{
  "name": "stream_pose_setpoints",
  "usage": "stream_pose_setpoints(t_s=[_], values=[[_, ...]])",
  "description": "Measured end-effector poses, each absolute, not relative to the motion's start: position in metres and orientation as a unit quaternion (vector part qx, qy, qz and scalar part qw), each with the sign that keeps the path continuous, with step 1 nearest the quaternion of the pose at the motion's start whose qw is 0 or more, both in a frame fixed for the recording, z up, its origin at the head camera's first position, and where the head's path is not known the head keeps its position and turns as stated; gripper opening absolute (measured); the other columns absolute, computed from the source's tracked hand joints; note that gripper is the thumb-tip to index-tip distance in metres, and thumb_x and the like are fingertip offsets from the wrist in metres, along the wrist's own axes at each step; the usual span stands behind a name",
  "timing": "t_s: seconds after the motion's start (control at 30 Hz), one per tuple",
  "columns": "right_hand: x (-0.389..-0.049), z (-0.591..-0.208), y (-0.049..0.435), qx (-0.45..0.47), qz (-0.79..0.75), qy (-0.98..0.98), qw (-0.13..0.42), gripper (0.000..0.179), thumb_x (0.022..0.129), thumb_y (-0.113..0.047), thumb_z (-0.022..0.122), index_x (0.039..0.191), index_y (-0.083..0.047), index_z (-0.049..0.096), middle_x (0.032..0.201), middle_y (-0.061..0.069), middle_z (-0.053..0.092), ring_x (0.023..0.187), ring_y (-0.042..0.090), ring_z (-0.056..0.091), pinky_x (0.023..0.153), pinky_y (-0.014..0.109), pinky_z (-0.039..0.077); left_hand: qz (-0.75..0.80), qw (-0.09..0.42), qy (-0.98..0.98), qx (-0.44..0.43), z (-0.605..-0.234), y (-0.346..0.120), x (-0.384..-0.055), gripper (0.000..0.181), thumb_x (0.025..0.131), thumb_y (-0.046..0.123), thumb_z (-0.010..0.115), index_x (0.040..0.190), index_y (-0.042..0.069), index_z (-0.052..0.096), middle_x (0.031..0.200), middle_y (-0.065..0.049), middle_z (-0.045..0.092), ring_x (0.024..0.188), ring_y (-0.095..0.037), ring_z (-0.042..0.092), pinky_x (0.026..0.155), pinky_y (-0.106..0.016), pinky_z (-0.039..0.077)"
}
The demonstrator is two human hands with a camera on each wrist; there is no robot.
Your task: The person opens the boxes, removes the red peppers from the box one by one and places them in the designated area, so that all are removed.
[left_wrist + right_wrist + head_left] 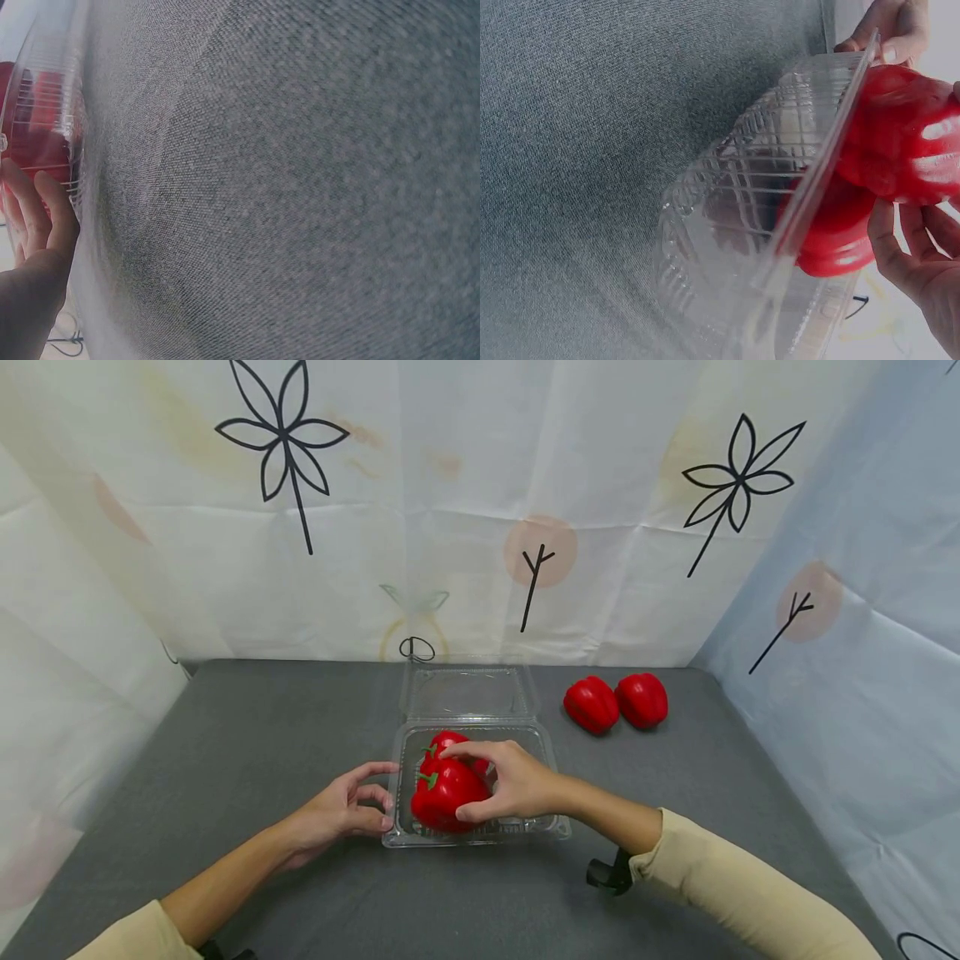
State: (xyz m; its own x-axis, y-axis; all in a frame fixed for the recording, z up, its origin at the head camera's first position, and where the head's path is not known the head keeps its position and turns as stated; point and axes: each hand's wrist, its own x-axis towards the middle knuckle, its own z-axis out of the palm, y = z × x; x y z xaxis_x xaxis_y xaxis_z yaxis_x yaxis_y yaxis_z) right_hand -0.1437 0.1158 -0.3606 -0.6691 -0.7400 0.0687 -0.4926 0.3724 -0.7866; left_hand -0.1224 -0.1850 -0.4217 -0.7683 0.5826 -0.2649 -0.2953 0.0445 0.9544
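A clear plastic clamshell container [555,760] lies with its lid [472,692] folded back. Two red bell peppers with green stems are in its base, the nearer bell pepper [448,797] in front of the farther bell pepper [442,743]. My right hand [517,781] holds the nearer one from above, thumb on the near side and fingers on the far side. At the container's left rim, my left hand [348,806] holds the edge with curved fingers and thumb. In the left wrist view, the fingers [56,202] touch the container's side wall [64,105].
Two more red bell peppers, a left one [592,705] and a right one [642,700], lie side by side right of the lid. The grey table [300,727] ends at white patterned cloth [465,552] behind and on both sides.
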Motion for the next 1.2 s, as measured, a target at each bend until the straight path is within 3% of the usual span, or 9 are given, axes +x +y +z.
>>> stream_pose_setpoints(t_s=[0.2, 0.33, 0.43, 0.77, 1.03, 1.2], values=[[-0.145, -0.354, 0.130, -0.367, -0.430, 0.814, 0.133, 0.065, 0.084, -0.023, 0.076, 0.143, -0.008, 0.052, 0.130, 0.006, 0.063, 0.113, 0.024, 0.060, 0.078, 0.030, 0.057, 0.688, 0.316, 0.643, 0.117, -0.423, -0.185, -0.121, 0.078, 0.090, 0.004, 0.069, 0.151, 0.000, 0.021, 0.097, -0.004, 0.059, 0.086, -0.016, 0.066, 0.083, -0.034, 0.054], [-0.150, -0.352, 0.145, -0.348, -0.435, 0.824, 0.106, 0.064, 0.083, -0.021, 0.078, 0.141, -0.008, 0.053, 0.130, 0.007, 0.063, 0.115, 0.023, 0.059, 0.079, 0.037, 0.057, 0.691, 0.313, 0.641, 0.120, -0.423, -0.185, -0.121, 0.080, 0.089, 0.002, 0.069, 0.151, -0.001, 0.020, 0.097, -0.003, 0.059, 0.085, -0.015, 0.065, 0.082, -0.033, 0.054], [-0.155, -0.352, 0.157, -0.334, -0.436, 0.832, 0.085, 0.062, 0.083, -0.020, 0.079, 0.138, -0.006, 0.056, 0.125, 0.007, 0.065, 0.111, 0.023, 0.060, 0.078, 0.040, 0.057, 0.691, 0.313, 0.641, 0.120, -0.423, -0.185, -0.121, 0.080, 0.088, 0.002, 0.070, 0.151, 0.000, 0.021, 0.097, -0.003, 0.059, 0.084, -0.015, 0.065, 0.082, -0.033, 0.054], [-0.165, -0.351, 0.201, -0.300, -0.406, 0.863, -0.017, 0.063, 0.080, -0.017, 0.081, 0.137, -0.006, 0.058, 0.117, 0.008, 0.067, 0.099, 0.023, 0.063, 0.074, 0.034, 0.057, 0.686, 0.314, 0.646, 0.114, -0.422, -0.183, -0.121, 0.080, 0.089, 0.004, 0.070, 0.152, 0.000, 0.020, 0.097, -0.004, 0.059, 0.084, -0.015, 0.064, 0.083, -0.033, 0.053], [-0.170, -0.351, 0.234, -0.233, -0.386, 0.888, -0.092, 0.063, 0.079, -0.017, 0.081, 0.137, -0.010, 0.059, 0.121, 0.014, 0.064, 0.100, 0.030, 0.061, 0.074, 0.049, 0.057, 0.688, 0.315, 0.644, 0.115, -0.422, -0.183, -0.121, 0.080, 0.089, 0.004, 0.070, 0.152, 0.000, 0.021, 0.097, -0.004, 0.059, 0.084, -0.015, 0.065, 0.082, -0.032, 0.054], [-0.170, -0.354, 0.253, -0.201, -0.350, 0.902, -0.155, 0.061, 0.077, -0.016, 0.082, 0.134, -0.008, 0.061, 0.109, 0.013, 0.066, 0.091, 0.024, 0.058, 0.069, 0.039, 0.054, 0.688, 0.313, 0.644, 0.117, -0.423, -0.184, -0.121, 0.081, 0.089, 0.003, 0.070, 0.152, 0.000, 0.020, 0.097, -0.004, 0.059, 0.084, -0.015, 0.065, 0.082, -0.033, 0.054]])
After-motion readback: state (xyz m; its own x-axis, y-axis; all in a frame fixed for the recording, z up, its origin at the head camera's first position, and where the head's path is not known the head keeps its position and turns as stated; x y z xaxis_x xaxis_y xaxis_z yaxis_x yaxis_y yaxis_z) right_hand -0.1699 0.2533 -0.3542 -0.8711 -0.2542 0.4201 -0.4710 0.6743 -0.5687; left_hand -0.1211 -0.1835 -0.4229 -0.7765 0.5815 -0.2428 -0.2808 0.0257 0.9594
